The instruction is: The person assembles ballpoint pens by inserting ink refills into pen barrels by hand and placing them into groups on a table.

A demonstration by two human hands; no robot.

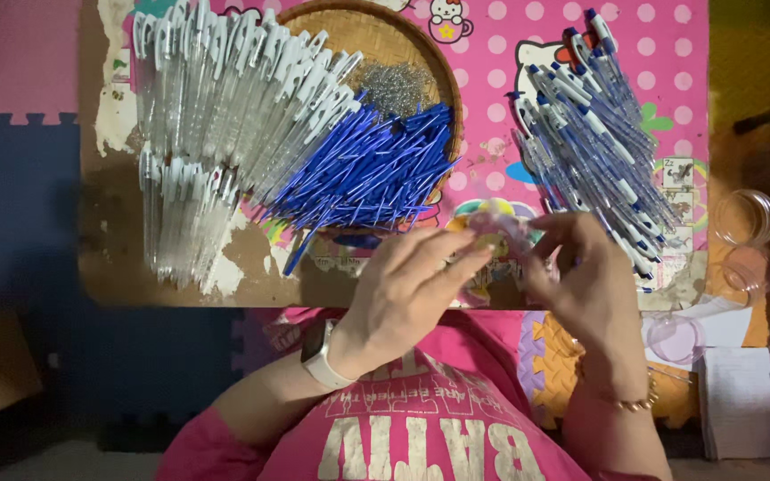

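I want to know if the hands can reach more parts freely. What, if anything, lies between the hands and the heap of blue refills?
Nothing visible. The left hand and right hand hover just below the blue refills, with only bare table between.

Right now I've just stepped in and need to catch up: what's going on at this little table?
A person in a pink shirt holds a small clear part between the left hand and right hand, over the table's near edge; the motion blurs it. Beyond lie a fan of clear pen barrels, a heap of blue refills in a woven tray beside small metal springs, and a pile of assembled pens.
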